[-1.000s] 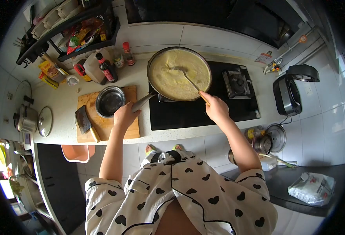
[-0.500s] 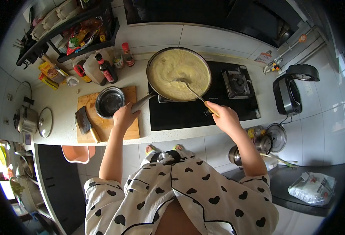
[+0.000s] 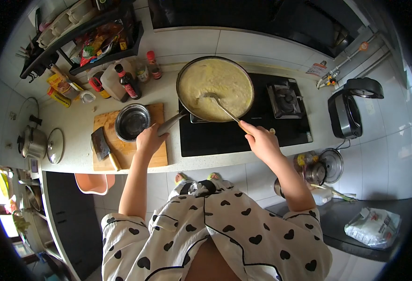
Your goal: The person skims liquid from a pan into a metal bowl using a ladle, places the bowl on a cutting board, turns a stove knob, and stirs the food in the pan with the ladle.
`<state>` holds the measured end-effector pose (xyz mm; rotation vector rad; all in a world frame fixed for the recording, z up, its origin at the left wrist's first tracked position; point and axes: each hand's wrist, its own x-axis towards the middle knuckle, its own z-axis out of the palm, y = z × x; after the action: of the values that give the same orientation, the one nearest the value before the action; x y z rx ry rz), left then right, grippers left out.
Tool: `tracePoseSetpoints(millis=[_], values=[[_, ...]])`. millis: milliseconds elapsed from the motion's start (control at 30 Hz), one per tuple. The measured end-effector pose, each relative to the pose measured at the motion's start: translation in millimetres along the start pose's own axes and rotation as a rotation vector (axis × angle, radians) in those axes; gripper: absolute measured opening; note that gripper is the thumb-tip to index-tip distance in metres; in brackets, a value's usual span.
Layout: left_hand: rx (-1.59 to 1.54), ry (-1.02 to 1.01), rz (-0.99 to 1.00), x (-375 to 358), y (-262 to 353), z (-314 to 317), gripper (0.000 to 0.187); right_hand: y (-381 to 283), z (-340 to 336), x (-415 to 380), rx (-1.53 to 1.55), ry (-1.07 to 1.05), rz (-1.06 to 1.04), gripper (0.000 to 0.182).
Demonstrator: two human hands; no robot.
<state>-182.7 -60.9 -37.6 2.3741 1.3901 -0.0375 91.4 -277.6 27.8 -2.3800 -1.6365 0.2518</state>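
Note:
A large frying pan (image 3: 185, 107) sits on the left side of the black gas stove, filled nearly to the rim with a thick, pale yellow mixture (image 3: 215, 77). My left hand (image 3: 149, 139) is closed around the pan's handle (image 3: 171, 123). In my right hand (image 3: 262, 140) is the handle of a long metal spatula (image 3: 227, 111). Its head dips into the mixture near the pan's middle, so the lower edge is hidden. Close beside my left hand stands a dark metal bowl (image 3: 132, 122) on the wooden cutting board (image 3: 156, 158).
A cleaver (image 3: 102, 144) lies on the board's left part. Bottles (image 3: 127, 83) line the wall behind it. A lidded pot (image 3: 32, 142) stands at far left. The second burner (image 3: 286, 98) is right of the pan, and a black appliance (image 3: 345, 112) with a raised lid stands farther right.
My right hand has moved slightly left, shifting the spatula head leftward through the mixture. The surface swirls look different. My left hand keeps its grip on the pan handle.

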Motion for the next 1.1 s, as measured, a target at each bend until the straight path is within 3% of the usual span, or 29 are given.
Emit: tracePoseSetpoints(millis=[700,933,1100], values=[[-0.053,0.055,0.042,1.2,-5.2,6.0,0.042,20.8,47.5,82.1,-0.014,0.120,0.121,0.042],[-0.057,0.072,0.048,0.3,-3.8,4.5,0.042,27.8,35.1,74.6,0.023,0.083,0.202,0.043],[-0.002,-0.018,-0.014,-0.3,2.9,-2.1,0.044,30.7,26.2,58.2,0.025,0.041,0.149,0.043]])
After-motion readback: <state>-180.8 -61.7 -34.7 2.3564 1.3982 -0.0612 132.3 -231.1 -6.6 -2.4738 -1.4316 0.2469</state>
